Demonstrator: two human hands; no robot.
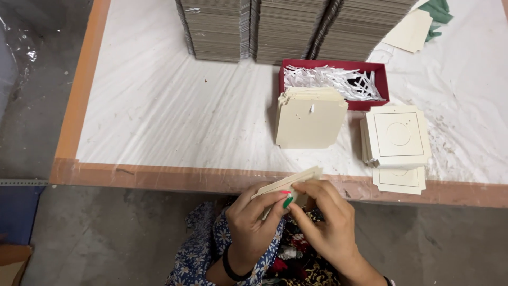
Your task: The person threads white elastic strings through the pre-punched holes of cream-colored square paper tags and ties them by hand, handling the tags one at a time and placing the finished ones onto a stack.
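Note:
My left hand (254,220) and my right hand (325,222) together grip a thin stack of cream cardboard cards (296,177), held edge-on just below the table's near edge. The fingers of both hands pinch at the cards' lower side. On the table ahead lies a pile of plain cream cards (309,119). To its right sits a pile of cards printed with a square and a circle (398,135), with one more printed card (399,180) jutting out beneath it.
A red tray (383,79) full of white paper strips stands behind the piles. Tall stacks of grey board (275,26) line the back of the white-covered table (174,111). The table has an orange-brown wooden border (159,177); grey concrete floor (32,106) lies on the left.

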